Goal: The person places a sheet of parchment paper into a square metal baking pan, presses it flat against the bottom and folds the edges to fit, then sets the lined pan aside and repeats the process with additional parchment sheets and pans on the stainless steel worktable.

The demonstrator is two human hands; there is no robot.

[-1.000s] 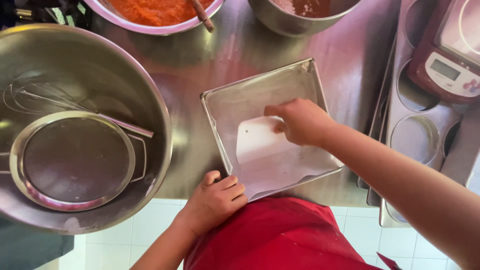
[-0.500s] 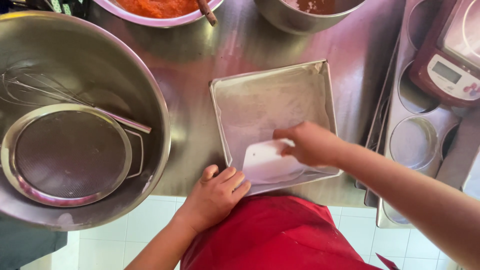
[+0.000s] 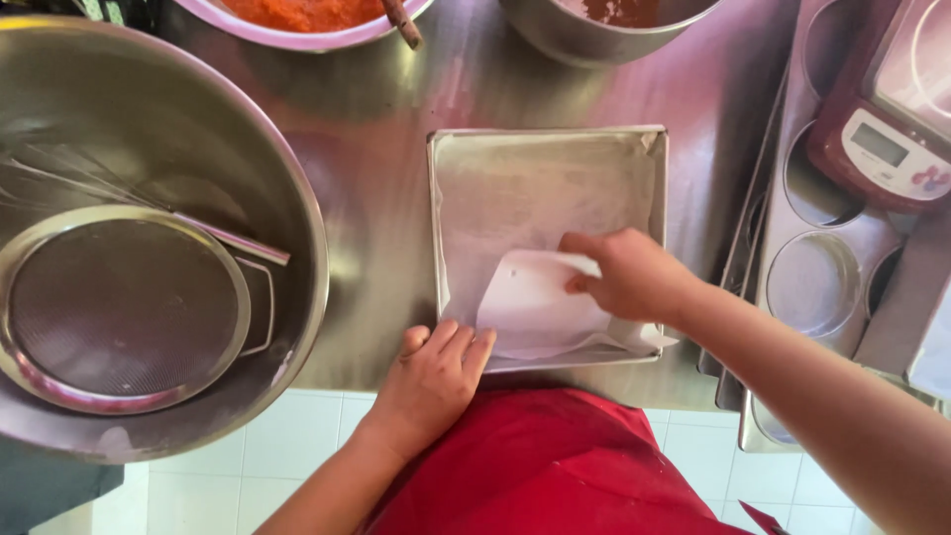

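square baking tin (image 3: 548, 178), metal, lined with pale parchment | white scraper (image 3: 535, 295) inside, pinched by right hand (image 3: 634, 275) | left hand (image 3: 436, 372) fingers curled, resting on tin's near-left corner, holding nothing | tin between both hands

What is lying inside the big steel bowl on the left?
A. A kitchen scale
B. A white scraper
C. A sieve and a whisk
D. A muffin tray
C: a round mesh sieve rests in the bowl, with a wire whisk partly under it.
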